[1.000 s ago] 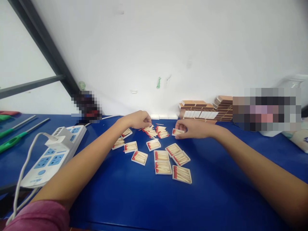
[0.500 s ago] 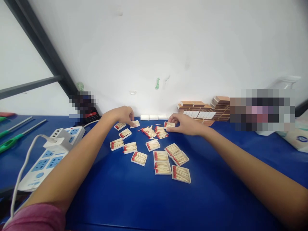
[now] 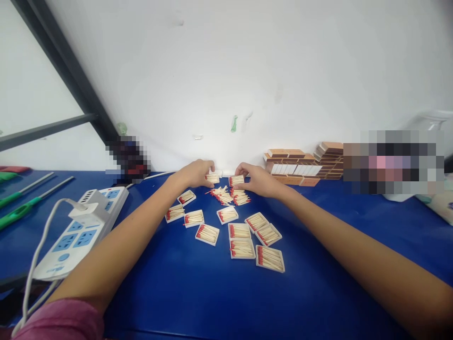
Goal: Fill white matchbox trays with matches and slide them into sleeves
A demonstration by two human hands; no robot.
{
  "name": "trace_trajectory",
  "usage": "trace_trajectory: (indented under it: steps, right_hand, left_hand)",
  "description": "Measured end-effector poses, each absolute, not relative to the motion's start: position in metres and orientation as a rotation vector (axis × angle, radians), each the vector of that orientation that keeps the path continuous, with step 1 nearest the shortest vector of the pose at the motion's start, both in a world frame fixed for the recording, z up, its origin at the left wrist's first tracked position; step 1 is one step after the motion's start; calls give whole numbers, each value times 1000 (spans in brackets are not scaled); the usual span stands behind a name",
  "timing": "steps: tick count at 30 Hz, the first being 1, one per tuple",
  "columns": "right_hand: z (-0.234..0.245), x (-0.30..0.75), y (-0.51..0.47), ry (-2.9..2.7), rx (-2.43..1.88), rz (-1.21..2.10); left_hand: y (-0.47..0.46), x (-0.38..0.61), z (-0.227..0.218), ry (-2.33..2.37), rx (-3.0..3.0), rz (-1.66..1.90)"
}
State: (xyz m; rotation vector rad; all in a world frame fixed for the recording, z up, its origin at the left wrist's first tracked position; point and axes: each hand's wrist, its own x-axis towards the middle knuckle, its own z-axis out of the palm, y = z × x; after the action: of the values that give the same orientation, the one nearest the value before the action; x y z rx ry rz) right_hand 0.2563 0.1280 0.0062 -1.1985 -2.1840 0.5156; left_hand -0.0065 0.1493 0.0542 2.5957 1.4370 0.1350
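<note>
My left hand reaches to the back of the blue table and pinches a small white tray of matches. My right hand is closed on another filled tray beside it. Between and just in front of both hands lies a loose pile of red-tipped matches. Several more filled trays are spread out nearer to me. Empty white trays line the wall behind the hands.
Stacked brown matchbox sleeves stand at the wall on the right. A white power strip with a plug and cable lies at the left. Green-handled lighters rest at the far left. A blurred object sits by the wall.
Both hands have moved farther back toward the wall and closer together, each carrying its tray of matches. The left hand shifted right, the right hand shifted left.
</note>
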Motion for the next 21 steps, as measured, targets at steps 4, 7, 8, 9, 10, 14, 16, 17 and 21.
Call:
trace_trajectory:
  steps: [4,7,8,9,10,14,16,17,21]
  right_hand:
    - [7,258,129,-2175,-1118,546]
    - [12,257,129,-2165,-1077,570]
    - [14,257,127,-2162,-1063,586]
    - [18,256,126,-2161,-1050,608]
    - [22,256,124,-2162,-1042,629]
    - [37,256,117,-2177,-1082,656]
    - [42,259,115,-2223,-1121,670]
    - [43,261,115,-2263,-1137,688]
    - [45,265,115,-2414,-1149,748]
  left_hand:
    - [148,-1,51,1323,2591,163]
    - [147,-2,56,1210,2570,178]
    - [147,-3,59,1170,2559,176]
    - [146,-4,61,1131,2546,169]
    - [145,-5,64,1096,2533,159]
    - [144,-7,72,1058,2497,157]
    - [144,-8,73,1101,2486,165]
    - [144,-8,72,1122,2480,156]
    - [146,-9,68,1156,2446,57]
